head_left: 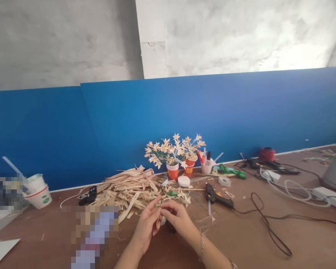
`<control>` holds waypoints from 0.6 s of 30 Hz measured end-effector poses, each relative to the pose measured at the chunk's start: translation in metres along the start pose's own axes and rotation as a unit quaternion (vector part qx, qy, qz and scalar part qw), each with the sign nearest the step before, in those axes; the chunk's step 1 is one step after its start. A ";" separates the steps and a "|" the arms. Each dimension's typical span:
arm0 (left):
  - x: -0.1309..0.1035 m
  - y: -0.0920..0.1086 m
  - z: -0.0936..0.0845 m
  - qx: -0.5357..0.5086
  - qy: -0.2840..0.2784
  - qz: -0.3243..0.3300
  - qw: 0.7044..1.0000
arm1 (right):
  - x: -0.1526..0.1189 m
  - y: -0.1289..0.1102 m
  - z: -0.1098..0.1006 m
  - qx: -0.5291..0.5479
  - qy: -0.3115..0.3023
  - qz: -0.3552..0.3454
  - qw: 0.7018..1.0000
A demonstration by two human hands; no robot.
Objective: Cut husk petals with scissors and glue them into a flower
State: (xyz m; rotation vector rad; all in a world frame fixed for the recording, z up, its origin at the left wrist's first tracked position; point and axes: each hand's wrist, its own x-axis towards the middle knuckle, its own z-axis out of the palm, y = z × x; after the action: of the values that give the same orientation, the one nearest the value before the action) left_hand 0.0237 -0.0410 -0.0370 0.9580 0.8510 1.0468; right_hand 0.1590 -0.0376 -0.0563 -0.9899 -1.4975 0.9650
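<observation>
My left hand [148,223] and my right hand [178,217] meet above the table's front middle, fingertips pressed together. Both are closed in a pinch around something small and pale, mostly hidden by the fingers. Just beyond them lies a heap of dried husk strips [128,184], with a few loose pale star-shaped flowers [184,197] at its right side. Behind the heap, a stack of red and white paper cups [173,172] holds pale flowers [164,149] on thin stems. Another red cup [188,170] with similar flowers stands beside it. A white and a dark round object under my hands are partly covered.
Right of my hands lies a black glue gun [218,197], its cable [264,220] looping across the brown table [305,235]. A tape roll [224,181], white lid [184,181] and tool cup [206,167] sit behind. Leftward stand a black device [89,195] and paper cup [39,198]; a blue partition [212,112] closes the back.
</observation>
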 end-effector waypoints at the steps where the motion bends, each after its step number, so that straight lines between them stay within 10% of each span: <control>1: -0.001 0.001 0.000 -0.002 -0.008 -0.007 1.000 | 0.000 0.000 0.000 0.013 -0.010 0.002 1.000; 10: 0.002 -0.002 -0.005 0.041 -0.015 0.005 0.999 | 0.002 -0.010 -0.003 0.072 0.014 0.037 0.997; 18: -0.001 0.008 -0.006 0.254 0.125 0.214 0.935 | 0.005 -0.004 -0.006 0.004 0.044 0.020 0.999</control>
State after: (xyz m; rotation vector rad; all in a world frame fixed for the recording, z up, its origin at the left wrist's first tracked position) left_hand 0.0155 -0.0393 -0.0317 1.5172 1.1911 1.3746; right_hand 0.1639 -0.0338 -0.0506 -1.0481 -1.4043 0.9428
